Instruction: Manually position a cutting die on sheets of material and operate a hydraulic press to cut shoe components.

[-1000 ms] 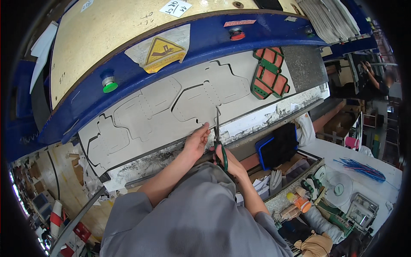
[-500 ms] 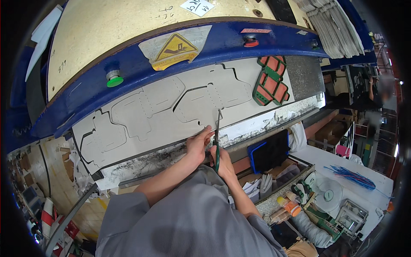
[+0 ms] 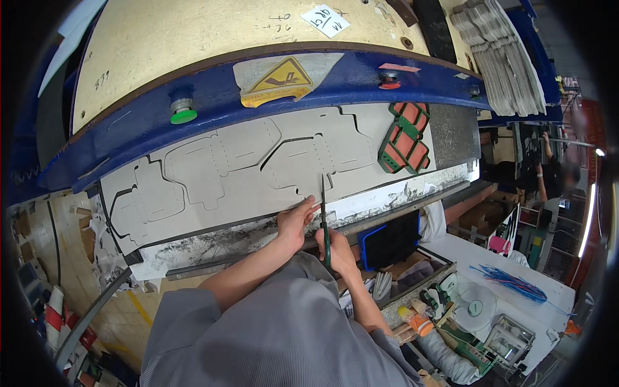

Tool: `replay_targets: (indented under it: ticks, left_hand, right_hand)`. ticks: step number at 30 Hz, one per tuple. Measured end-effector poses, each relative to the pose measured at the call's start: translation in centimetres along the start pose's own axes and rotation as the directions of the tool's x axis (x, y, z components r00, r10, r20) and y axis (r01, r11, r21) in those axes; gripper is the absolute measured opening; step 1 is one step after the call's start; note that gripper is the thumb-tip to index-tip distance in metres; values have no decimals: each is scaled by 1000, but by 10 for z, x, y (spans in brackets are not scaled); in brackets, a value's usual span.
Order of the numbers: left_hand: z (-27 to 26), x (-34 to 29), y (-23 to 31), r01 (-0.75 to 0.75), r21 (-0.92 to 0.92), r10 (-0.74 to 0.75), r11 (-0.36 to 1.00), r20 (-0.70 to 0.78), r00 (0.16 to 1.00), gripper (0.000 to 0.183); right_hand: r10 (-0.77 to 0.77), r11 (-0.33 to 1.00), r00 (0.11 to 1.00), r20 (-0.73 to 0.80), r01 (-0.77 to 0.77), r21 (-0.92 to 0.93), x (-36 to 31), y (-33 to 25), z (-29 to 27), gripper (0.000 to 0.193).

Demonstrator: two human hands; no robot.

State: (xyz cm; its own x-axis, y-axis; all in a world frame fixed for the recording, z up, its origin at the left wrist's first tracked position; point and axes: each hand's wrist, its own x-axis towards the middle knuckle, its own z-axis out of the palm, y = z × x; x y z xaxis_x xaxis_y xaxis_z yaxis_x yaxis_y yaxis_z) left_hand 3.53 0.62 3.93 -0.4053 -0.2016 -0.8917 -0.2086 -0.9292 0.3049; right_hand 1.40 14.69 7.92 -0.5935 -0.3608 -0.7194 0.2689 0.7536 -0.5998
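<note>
A long light-grey sheet of board lies in front of me, with several cut outlines and dashed lines in it. My left hand grips its near edge, thumb and fingers pinched together. Beside it, my right hand is wrapped round the green handles of a pair of scissors. The dark blades point away from me and reach over the sheet's near edge, alongside a cut outline. Whether the blades are fully closed is hard to see. A cutting die with green edges and reddish pads rests on the sheet's right part.
Behind the sheet runs a blue machine beam with a green button and a red button. Stacked grey pieces stand at the far right. An open drawer and a white side table lie to my right.
The whole view has shifted, so the bench appears lower and slightly left. The scissors have turned from leaning right to pointing nearly straight away. Both hands keep their hold.
</note>
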Motion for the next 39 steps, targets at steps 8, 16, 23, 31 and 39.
replay_targets:
  ticks: [8,16,23,31,39]
  left_hand:
    - [-13,7,-9,22,-96,-6,995,165,986,23]
    - [-18,22,-27,-283,131,260,950,172,950,22]
    - [-23,20,-28,-307,124,283,944,174,943,21]
    - [-30,49,-78,-559,-103,551,823,-93,829,11]
    - [-1,56,-88,-518,-475,473,712,-221,853,15]
  right_hand:
    - [-7,977,978,207,-37,212,-5,-10,-14,83]
    - [24,984,830,558,-118,134,-3,14,-76,100]
    - [-62,998,774,630,29,63,-15,24,-205,43]
    - [-531,821,847,5,513,248,-15,24,-442,54]
    - [-597,784,475,-646,176,-596,73,-82,-599,59]
